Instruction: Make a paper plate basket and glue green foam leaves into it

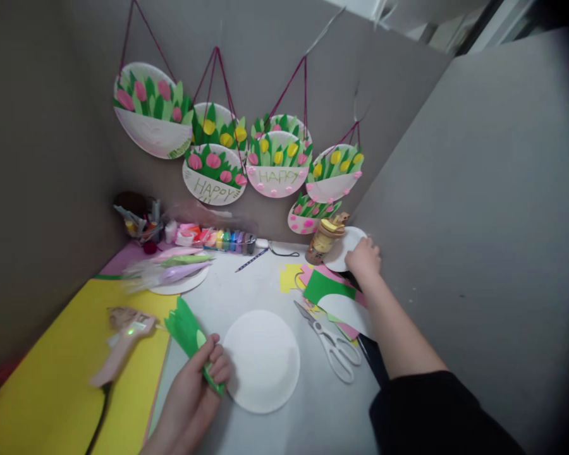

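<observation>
A bundle of green paper leaves (184, 325) is gripped in my left hand (201, 379), fanned out toward the upper left. Just right of that hand, a white paper plate (262, 360) lies flat on the table. My right hand (364, 260) reaches to the back right corner, fingers curled at the right edge of another white paper plate (344, 249). Part of this rear plate is hidden by a brown cup (323, 243) and the hand itself. Scissors (329, 344) with white handles lie below my right forearm.
Green card (327, 287), a cut half plate (346, 309) and coloured scraps lie at right. A glue gun (126, 347) with a lit green light rests on yellow card (42, 373). A pencil (251, 260) and clay pack (227, 239) sit behind. Flower-decorated plates (277, 174) hang on the wall.
</observation>
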Action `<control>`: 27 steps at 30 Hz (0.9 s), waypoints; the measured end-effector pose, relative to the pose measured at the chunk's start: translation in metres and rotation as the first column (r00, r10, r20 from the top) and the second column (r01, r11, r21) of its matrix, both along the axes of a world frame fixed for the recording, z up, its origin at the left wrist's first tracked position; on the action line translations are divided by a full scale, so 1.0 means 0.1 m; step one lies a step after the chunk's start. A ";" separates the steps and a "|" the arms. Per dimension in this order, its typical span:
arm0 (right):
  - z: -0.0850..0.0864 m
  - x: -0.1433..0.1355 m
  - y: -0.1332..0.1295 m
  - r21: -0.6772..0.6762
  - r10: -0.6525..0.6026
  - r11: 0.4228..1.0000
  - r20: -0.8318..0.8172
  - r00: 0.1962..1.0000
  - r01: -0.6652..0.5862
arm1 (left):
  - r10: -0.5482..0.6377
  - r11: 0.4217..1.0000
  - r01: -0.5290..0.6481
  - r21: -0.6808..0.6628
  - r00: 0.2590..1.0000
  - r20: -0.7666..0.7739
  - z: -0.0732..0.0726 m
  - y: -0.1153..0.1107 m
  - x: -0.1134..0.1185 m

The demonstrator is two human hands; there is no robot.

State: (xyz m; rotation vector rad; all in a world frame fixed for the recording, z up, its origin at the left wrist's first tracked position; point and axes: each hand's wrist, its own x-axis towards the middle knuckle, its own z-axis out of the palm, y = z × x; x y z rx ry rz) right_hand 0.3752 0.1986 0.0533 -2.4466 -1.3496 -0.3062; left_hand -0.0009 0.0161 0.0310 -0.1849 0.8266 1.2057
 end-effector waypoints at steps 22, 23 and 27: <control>-0.32 -0.12 -0.11 0.075 0.165 0.977 0.318 0.934 -0.198 | 0.005 1.000 -0.005 0.007 1.000 -0.016 -0.02 0.01 0.01; -0.33 -0.10 -0.11 0.070 0.166 0.977 0.339 0.926 -0.201 | 0.007 1.000 -0.007 0.005 1.000 -0.019 -0.02 0.00 0.02; -0.37 -0.03 -0.11 -0.022 0.157 0.987 0.372 0.915 -0.160 | 0.000 1.000 0.000 0.003 1.000 -0.023 -0.03 0.01 0.02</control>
